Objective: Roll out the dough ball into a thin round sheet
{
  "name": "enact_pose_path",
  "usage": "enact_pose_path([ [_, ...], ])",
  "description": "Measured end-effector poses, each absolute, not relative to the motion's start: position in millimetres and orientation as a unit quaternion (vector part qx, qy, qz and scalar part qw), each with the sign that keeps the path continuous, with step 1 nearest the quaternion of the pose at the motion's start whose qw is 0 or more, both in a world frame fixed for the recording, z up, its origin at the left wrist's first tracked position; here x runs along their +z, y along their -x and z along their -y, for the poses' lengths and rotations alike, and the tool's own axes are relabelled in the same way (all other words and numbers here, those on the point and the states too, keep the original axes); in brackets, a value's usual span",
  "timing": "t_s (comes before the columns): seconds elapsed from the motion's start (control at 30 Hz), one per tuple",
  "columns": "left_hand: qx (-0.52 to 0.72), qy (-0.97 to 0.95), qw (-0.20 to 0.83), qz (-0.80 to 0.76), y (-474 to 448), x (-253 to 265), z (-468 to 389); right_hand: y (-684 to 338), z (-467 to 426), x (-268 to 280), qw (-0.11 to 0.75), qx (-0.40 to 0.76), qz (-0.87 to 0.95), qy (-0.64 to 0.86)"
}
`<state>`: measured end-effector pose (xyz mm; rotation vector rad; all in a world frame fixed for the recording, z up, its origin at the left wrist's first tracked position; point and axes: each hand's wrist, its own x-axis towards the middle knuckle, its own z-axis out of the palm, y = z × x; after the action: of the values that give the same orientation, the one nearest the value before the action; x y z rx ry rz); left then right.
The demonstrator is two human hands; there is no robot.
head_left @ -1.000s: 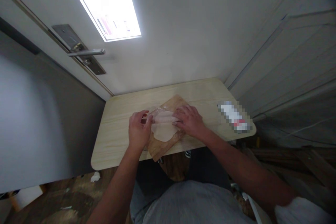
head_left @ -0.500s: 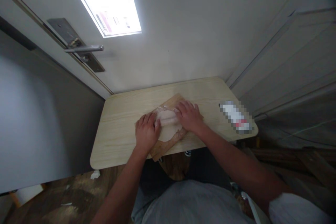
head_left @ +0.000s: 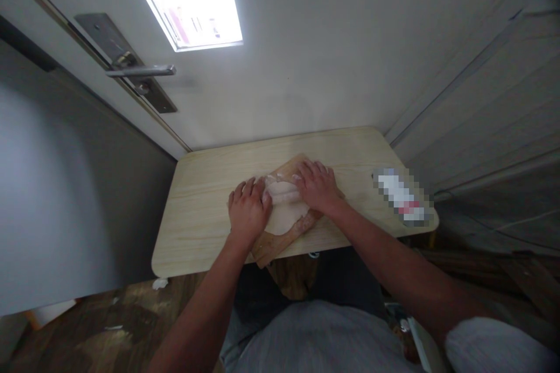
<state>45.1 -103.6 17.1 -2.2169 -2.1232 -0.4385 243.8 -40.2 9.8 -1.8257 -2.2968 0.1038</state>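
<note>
A round sheet of pale dough [head_left: 285,220] lies on a brown wooden board [head_left: 268,249], which is set at an angle on the small table. Across the dough runs a pale, floured bar that looks like a rolling pin [head_left: 283,197]. My left hand [head_left: 248,205] covers its left end, palm down with the fingers bent over it. Over its right end lies my right hand [head_left: 318,187], also palm down. White flour shows on the fingers and along the board's far edge. Both ends of the rolling pin are hidden under my hands.
The light wooden table [head_left: 196,210] stands against a pale door with a metal handle [head_left: 142,71]. A blurred-out, phone-shaped object [head_left: 402,197] rests at the table's right end. A grey panel [head_left: 79,186] rises on the left. White scraps [head_left: 160,284] lie on the floor.
Both hands and the rolling pin have shifted slightly forward, away from me, over the dough. More of the dough's near part shows. The camera view has tilted a little.
</note>
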Motion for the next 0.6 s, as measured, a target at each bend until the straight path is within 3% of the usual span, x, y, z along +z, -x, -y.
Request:
enact_pose_path([
  [0.6, -0.111, 0.711, 0.01, 0.695, -42, 20, 75, -240, 16, 10, 0.12, 0.016, 0.785, 0.607],
])
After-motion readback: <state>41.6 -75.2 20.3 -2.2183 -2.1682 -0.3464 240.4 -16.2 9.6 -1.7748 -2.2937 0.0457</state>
